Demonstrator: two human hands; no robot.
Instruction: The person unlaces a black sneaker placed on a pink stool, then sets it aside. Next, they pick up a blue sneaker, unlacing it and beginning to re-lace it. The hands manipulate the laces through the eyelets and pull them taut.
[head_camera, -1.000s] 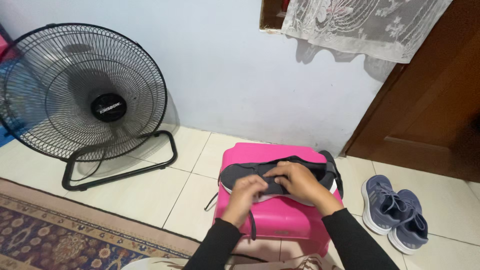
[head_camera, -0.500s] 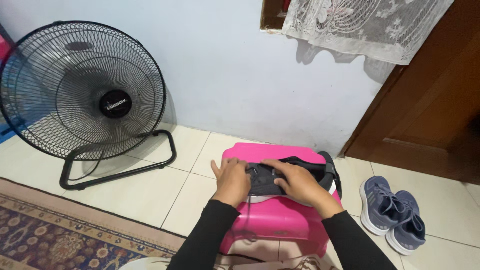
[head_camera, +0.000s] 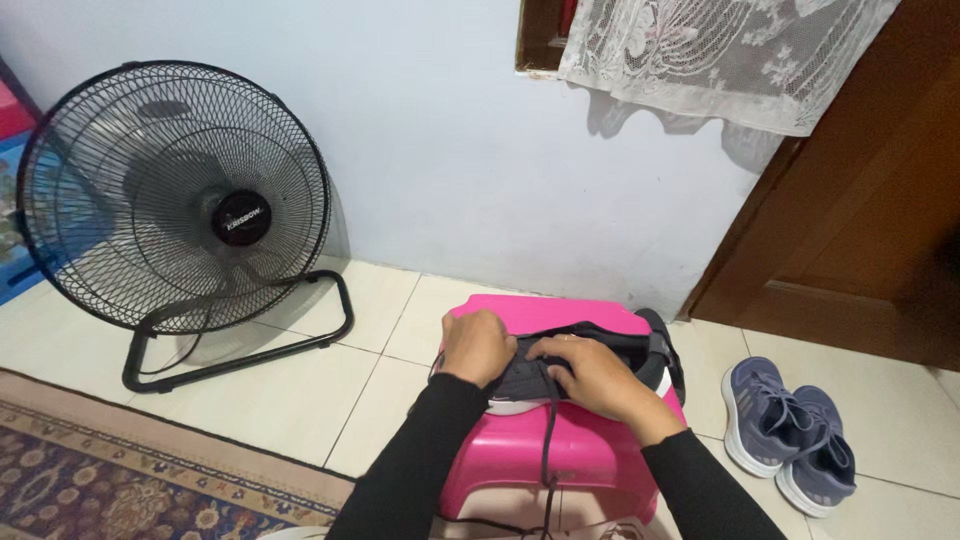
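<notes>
A dark grey sneaker (head_camera: 640, 352) with a white sole lies on its side across a pink plastic stool (head_camera: 560, 460). My left hand (head_camera: 478, 346) grips the shoe's toe end, fingers curled over it. My right hand (head_camera: 590, 374) lies over the middle of the shoe with its fingers at the lacing. A dark shoelace (head_camera: 549, 440) hangs from under my right hand down the stool's front. Both arms wear black sleeves. The shoe's middle is hidden by my hands.
A black floor fan (head_camera: 175, 200) on a metal stand sits at the left against the pale wall. A pair of blue-grey sneakers (head_camera: 790, 435) lies on the tiles at the right, by a brown wooden door (head_camera: 870, 220). A patterned rug (head_camera: 110, 480) covers the near left floor.
My hands have closed in over the shoe: the left moved from the stool's edge onto the toe end, the right shifted left over the lacing. The lace now hangs down the front.
</notes>
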